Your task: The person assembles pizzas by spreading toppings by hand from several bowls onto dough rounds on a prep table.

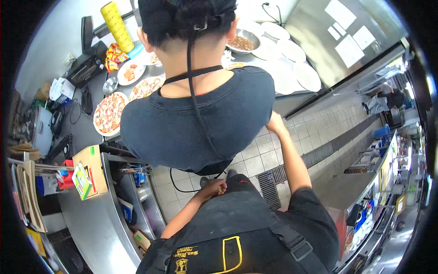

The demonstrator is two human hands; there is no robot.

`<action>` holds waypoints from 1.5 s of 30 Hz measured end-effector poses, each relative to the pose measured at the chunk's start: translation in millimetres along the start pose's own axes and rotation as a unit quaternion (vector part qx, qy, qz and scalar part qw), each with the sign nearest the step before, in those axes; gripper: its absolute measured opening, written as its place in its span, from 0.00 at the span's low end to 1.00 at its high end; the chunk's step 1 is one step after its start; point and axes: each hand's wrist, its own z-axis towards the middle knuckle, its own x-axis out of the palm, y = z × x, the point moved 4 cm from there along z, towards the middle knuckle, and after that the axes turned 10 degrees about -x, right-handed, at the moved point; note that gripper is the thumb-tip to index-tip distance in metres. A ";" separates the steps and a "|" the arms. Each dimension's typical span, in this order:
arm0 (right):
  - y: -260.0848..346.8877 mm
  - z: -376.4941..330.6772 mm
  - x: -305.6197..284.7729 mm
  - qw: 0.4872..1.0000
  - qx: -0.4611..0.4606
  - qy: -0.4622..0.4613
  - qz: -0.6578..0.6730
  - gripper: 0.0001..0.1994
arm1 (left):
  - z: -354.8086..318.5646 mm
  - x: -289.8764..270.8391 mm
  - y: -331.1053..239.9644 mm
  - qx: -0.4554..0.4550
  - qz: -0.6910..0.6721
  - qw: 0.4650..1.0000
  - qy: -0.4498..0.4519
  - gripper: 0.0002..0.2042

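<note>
A co-worker in a dark T-shirt and black cap stands with their back to me, close in front. My left hand is closed low before my dark apron; a small yellowish bit shows at its fingers, too small to name. Beside that hand a thin black cord loops below the co-worker's shirt. My right arm reaches forward, and my right hand is at the co-worker's right sleeve; its fingers are mostly hidden behind the arm, and whether it grips anything does not show.
Topped pizzas lie on the counter ahead left. Bare round dough bases and a metal bowl of brown topping are at the right. A steel table stands at my left, with a cardboard box. A floor drain grate crosses the tiles.
</note>
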 end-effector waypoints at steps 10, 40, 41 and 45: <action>-81.0 123.5 17.6 0.999 0.039 0.009 -0.033 0.34 | -97.1 -78.1 73.4 0.051 -0.281 0.945 -0.157 0.15; 602.3 -82.3 184.8 0.907 -0.297 0.128 0.270 0.19 | -229.4 -281.0 16.5 0.199 -0.471 0.859 -0.029 0.20; 601.3 -78.0 186.9 0.911 -0.300 0.114 0.259 0.18 | -236.8 -276.7 1.3 0.198 -0.471 0.859 -0.035 0.21; 591.8 -67.6 194.7 0.917 -0.302 0.102 0.241 0.13 | -249.0 -269.1 -30.2 0.194 -0.457 0.866 -0.053 0.25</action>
